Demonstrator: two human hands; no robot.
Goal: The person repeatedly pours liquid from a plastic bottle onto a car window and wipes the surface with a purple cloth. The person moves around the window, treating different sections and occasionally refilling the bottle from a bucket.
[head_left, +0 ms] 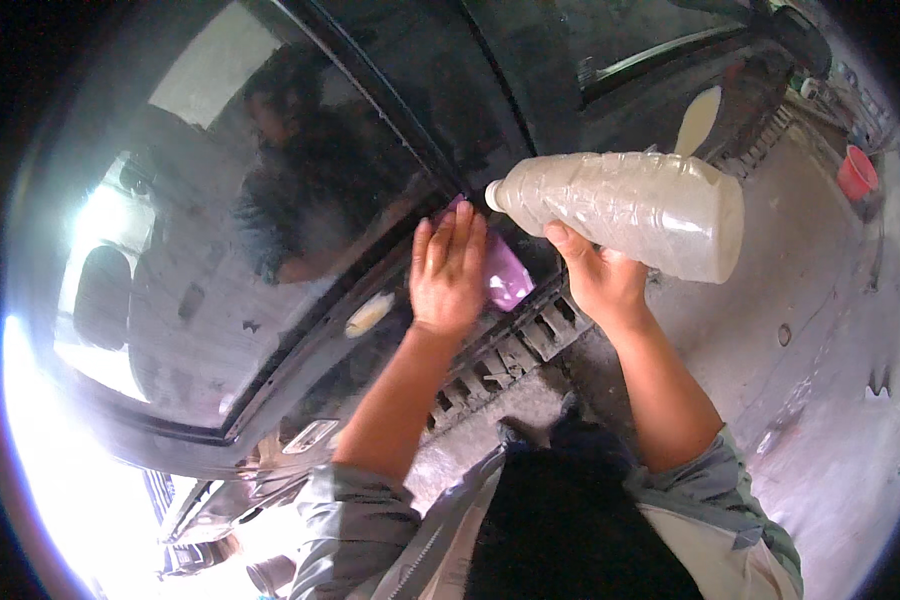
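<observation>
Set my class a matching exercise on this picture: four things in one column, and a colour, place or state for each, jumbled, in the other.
Things:
1. bottle
2. sheet
3. container
4. car

Descriptions:
A. red, near the picture's right edge
B. dark and glossy
C. purple, partly covered by the left hand
D. held in the right hand

Pairs: 1-D, 2-C, 3-A, 4-B

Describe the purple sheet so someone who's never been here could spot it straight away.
Find the dark car body across the top, then the left hand resting on it. The purple sheet pokes out beneath that hand, just below the neck of the plastic bottle. Its vivid purple sets it apart.
</observation>
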